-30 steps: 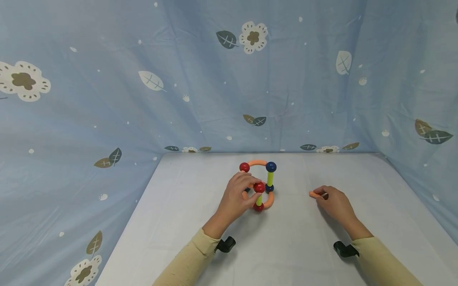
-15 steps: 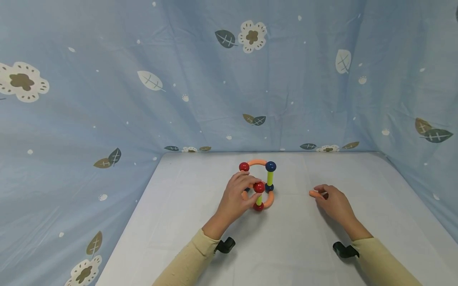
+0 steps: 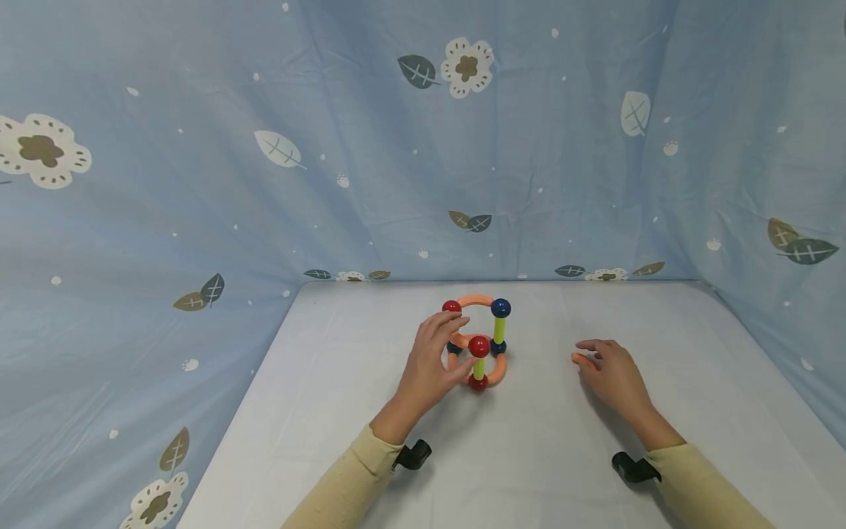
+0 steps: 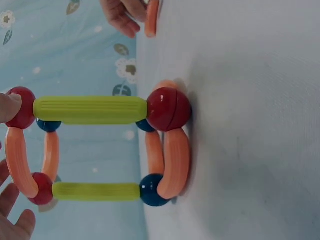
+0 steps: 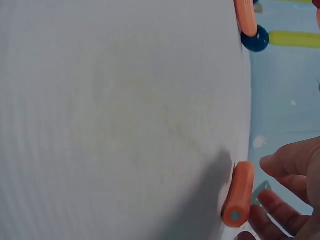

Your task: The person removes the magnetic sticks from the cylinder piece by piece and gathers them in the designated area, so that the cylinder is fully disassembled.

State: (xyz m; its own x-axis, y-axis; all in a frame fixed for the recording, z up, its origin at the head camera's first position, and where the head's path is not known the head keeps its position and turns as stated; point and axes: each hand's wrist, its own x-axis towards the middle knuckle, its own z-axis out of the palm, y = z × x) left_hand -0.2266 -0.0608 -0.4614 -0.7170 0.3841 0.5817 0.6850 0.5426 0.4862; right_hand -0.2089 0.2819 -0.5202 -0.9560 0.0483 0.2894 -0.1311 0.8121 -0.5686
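Observation:
A toy frame of balls and sticks stands upright, with yellow-green straight sticks (image 4: 90,110) between its lower and upper levels. Curved orange sticks (image 3: 474,300) join its red and blue balls (image 3: 501,308). My left hand (image 3: 426,371) is at its left side, thumb touching the top front red ball (image 3: 479,347), the other fingers spread away from the ball. Over to the right, a loose curved orange stick (image 5: 239,195) lies on the table. My right hand (image 3: 616,378) is beside that stick, thumb and fingers apart and not gripping it.
A white cloth covers the table (image 3: 529,455). Behind it hangs a blue curtain (image 3: 370,147) printed with leaves and flowers. A dark wrist camera (image 3: 414,454) sits under the left wrist, and another camera (image 3: 634,468) under the right.
My left fingers have lifted off the top front red ball, leaving the thumb against it. My right fingers have spread and come away from the loose orange stick. The frame stays where it was.

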